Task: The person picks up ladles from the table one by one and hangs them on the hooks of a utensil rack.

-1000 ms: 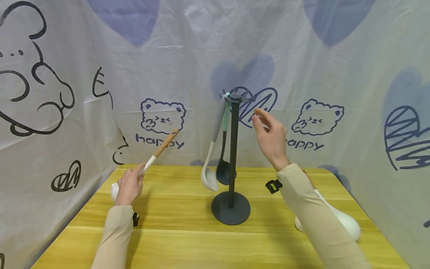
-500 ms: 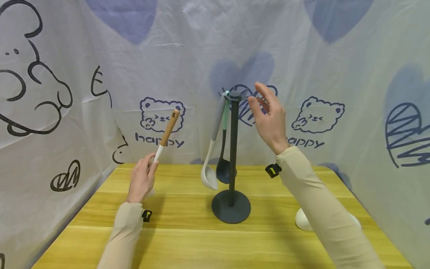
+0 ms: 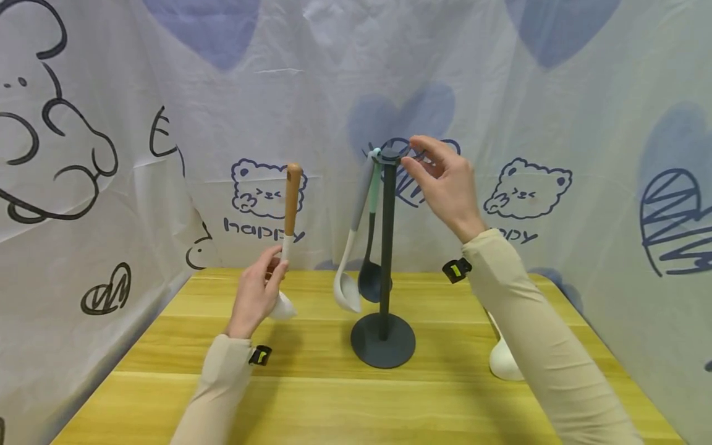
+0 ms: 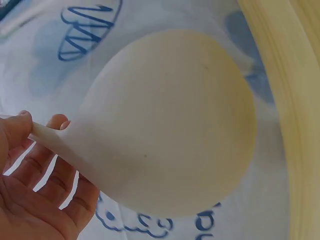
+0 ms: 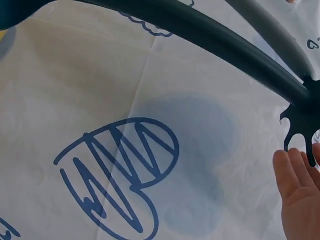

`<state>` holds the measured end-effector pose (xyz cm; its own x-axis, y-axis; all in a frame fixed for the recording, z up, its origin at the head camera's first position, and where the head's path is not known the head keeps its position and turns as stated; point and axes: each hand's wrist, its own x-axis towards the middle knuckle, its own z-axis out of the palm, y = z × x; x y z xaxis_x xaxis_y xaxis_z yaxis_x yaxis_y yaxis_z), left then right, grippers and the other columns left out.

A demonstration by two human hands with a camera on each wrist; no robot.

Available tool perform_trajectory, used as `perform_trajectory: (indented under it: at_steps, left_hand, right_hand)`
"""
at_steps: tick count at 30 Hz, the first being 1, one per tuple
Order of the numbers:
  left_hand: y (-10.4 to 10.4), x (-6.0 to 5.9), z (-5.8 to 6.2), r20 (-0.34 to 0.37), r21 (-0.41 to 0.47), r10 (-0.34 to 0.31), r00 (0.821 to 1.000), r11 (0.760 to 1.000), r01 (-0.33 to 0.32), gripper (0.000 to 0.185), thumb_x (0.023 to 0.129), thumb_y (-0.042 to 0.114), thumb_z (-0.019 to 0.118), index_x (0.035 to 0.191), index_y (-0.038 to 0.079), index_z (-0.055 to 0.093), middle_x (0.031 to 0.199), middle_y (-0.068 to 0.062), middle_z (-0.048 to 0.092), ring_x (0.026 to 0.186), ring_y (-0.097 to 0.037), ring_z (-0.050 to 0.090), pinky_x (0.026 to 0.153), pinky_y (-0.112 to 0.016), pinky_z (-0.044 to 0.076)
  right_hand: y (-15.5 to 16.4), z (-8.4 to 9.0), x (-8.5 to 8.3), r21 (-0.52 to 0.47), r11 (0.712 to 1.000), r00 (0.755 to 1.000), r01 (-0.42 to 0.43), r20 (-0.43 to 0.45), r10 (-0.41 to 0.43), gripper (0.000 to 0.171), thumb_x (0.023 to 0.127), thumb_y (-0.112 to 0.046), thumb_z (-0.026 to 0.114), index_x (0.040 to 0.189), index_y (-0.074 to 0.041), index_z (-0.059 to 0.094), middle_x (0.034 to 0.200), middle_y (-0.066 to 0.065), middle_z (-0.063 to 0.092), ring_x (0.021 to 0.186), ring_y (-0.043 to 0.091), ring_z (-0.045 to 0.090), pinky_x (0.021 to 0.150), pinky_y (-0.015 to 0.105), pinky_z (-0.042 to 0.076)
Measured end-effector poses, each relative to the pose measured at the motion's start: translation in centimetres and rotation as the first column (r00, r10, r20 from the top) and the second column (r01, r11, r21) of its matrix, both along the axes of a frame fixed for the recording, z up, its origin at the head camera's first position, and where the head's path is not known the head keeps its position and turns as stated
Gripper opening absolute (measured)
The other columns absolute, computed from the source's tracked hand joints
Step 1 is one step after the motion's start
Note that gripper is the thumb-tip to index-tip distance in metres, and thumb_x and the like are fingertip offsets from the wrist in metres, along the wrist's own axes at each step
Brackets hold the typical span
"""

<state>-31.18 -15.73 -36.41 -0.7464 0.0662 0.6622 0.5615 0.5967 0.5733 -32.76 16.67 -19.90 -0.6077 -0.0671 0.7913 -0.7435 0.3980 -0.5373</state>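
Observation:
My left hand (image 3: 256, 295) grips the white neck of a ladle (image 3: 292, 204) with a wooden handle, which points up left of the stand. Its round white bowl (image 4: 170, 120) hangs low and fills the left wrist view. At the top of a dark utensil stand (image 3: 387, 247), my right hand (image 3: 449, 190) pinches a hook between thumb and fingers. The right wrist view catches those fingers (image 5: 292, 172) beside the hooks. From the stand's left side hang a white ladle (image 3: 347, 292) with a grey handle and a black ladle (image 3: 369, 279) with a mint handle.
Partly hidden under the right forearm, another white utensil (image 3: 505, 360) lies on the wooden table (image 3: 311, 402). The stand's round base (image 3: 382, 343) rests mid-table. A printed curtain (image 3: 334, 74) encloses the back and sides.
My left hand has moved right, and its ladle has swung from slanted to nearly upright. My right hand has risen and closed in on the stand's hooks.

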Motion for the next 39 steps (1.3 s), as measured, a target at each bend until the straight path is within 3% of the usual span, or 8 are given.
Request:
perform_trajectory:
  at_steps: [8, 12, 17, 28, 39]
  left_hand:
    - [3.1, 0.8, 0.6, -0.092, -0.037, -0.115, 0.989, 0.993, 0.112, 0.029, 0.098, 0.008, 0.058, 0.127, 0.005, 0.060, 0.085, -0.011, 0.070, 0.072, -0.018, 0.063, 0.066, -0.029, 0.058]
    - [4.1, 1.2, 1.0, -0.107, -0.036, -0.156, 0.982, 0.988, 0.153, 0.029, 0.098, 0.008, 0.058, 0.126, 0.004, 0.061, 0.083, -0.008, 0.068, 0.072, -0.015, 0.062, 0.065, -0.027, 0.058]
    - [4.6, 1.7, 1.2, -0.129, -0.031, -0.179, 0.975, 0.984, 0.176, 0.029, 0.098, 0.010, 0.058, 0.127, 0.006, 0.060, 0.084, -0.007, 0.068, 0.071, -0.013, 0.060, 0.063, -0.024, 0.057]
    - [5.5, 2.4, 1.7, -0.171, -0.033, -0.191, 0.967, 0.982, 0.188, 0.026, 0.098, 0.011, 0.059, 0.124, 0.007, 0.063, 0.079, -0.003, 0.065, 0.065, -0.010, 0.054, 0.057, -0.023, 0.052]
    - [6.4, 1.9, 2.7, -0.190, -0.045, -0.199, 0.961, 0.980, 0.194, 0.026, 0.099, 0.008, 0.056, 0.124, 0.005, 0.063, 0.080, -0.004, 0.063, 0.065, -0.011, 0.055, 0.057, -0.023, 0.051]
  right_hand:
    - [0.7, 0.7, -0.1, 0.017, 0.995, 0.978, -0.096, 0.188, 0.091, 0.052, 0.096, -0.030, 0.063, 0.143, -0.012, 0.051, 0.150, 0.006, 0.047, 0.137, 0.018, 0.047, 0.113, 0.036, 0.040]
    - [0.9, 1.0, -0.2, 0.035, 0.994, 0.970, -0.099, 0.228, 0.089, 0.058, 0.095, -0.034, 0.065, 0.146, -0.013, 0.047, 0.151, 0.006, 0.046, 0.139, 0.018, 0.044, 0.114, 0.036, 0.039]
    - [0.8, 1.2, -0.2, 0.092, 0.994, 0.973, -0.052, 0.230, 0.029, 0.062, 0.092, -0.040, 0.067, 0.145, -0.014, 0.049, 0.145, 0.006, 0.051, 0.134, 0.019, 0.049, 0.109, 0.036, 0.045]
    - [0.4, 1.5, 0.0, 0.088, 0.996, 0.975, 0.008, 0.218, -0.027, 0.060, 0.087, -0.041, 0.072, 0.137, -0.011, 0.058, 0.133, 0.011, 0.062, 0.119, 0.023, 0.063, 0.100, 0.036, 0.052]
    - [0.6, 1.8, 0.0, 0.132, 0.990, 0.981, 0.056, 0.178, -0.079, 0.047, 0.083, -0.044, 0.076, 0.116, -0.012, 0.071, 0.129, 0.005, 0.066, 0.114, 0.022, 0.066, 0.096, 0.037, 0.054]
